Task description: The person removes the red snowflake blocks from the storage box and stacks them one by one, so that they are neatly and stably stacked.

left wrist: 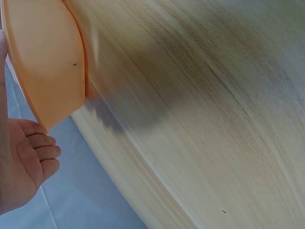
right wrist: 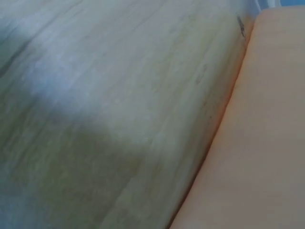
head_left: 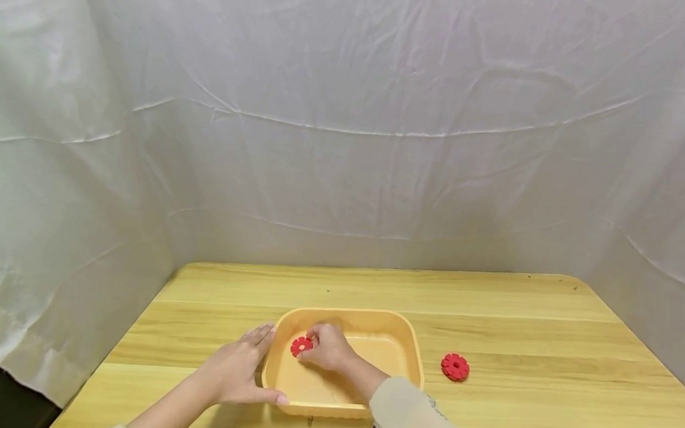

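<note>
An orange plastic tub (head_left: 364, 412) stands on the wooden table. Inside it, near the left wall, my right hand (head_left: 329, 349) pinches a red notched disc (head_left: 301, 346), shaped like a flower, between thumb and fingers. My left hand (head_left: 235, 368) spans the tub's near left corner, its fingers along the left wall and its thumb at the front rim. The left wrist view shows part of this hand (left wrist: 28, 162) beside the tub's outer wall (left wrist: 52, 52). The right hand itself is out of frame in the right wrist view, where the tub's side (right wrist: 262, 124) shows.
To the right of the tub, a small stack of red notched discs (head_left: 455, 366) lies on the table (head_left: 542, 347). Pale cloth (head_left: 378, 177) hangs behind the table and along both sides.
</note>
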Tool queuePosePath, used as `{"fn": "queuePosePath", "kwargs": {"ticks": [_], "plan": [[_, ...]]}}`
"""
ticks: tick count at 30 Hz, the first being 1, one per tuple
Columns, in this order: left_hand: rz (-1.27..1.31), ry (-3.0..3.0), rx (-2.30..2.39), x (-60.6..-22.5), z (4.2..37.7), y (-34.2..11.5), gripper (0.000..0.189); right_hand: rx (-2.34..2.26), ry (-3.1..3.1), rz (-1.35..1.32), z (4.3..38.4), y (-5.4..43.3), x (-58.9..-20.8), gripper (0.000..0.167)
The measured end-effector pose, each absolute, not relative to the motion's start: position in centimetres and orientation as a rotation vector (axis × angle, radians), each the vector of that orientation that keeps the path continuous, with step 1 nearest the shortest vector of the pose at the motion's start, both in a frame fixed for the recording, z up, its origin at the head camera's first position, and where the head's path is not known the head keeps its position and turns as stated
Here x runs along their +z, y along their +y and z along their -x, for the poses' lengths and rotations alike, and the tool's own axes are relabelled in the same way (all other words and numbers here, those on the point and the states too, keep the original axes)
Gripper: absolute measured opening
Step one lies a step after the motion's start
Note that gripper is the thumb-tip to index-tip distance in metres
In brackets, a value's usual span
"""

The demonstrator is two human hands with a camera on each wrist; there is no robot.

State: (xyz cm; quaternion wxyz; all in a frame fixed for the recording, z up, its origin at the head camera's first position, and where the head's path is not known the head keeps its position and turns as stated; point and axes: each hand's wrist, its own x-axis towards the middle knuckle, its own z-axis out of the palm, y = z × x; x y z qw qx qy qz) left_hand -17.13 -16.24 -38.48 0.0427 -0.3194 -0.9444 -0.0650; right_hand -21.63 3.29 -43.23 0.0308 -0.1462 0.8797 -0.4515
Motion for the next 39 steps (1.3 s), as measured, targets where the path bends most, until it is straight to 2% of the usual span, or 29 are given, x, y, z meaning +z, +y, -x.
{"fn": "queuePosePath", "kwargs": {"ticks": [9, 39], "plan": [[0.967, -2.901, -0.216, -38.37, 17.03, -16.19, 0.116, -1.248, 2.856, 0.538, 21.5, 3.14, -43.51, 0.026], [0.986, -2.894, -0.213, -38.33, 16.96, -16.24, 0.114, -1.229, 2.876, 0.559, 21.27, 3.26, -43.43, 0.024]]}}
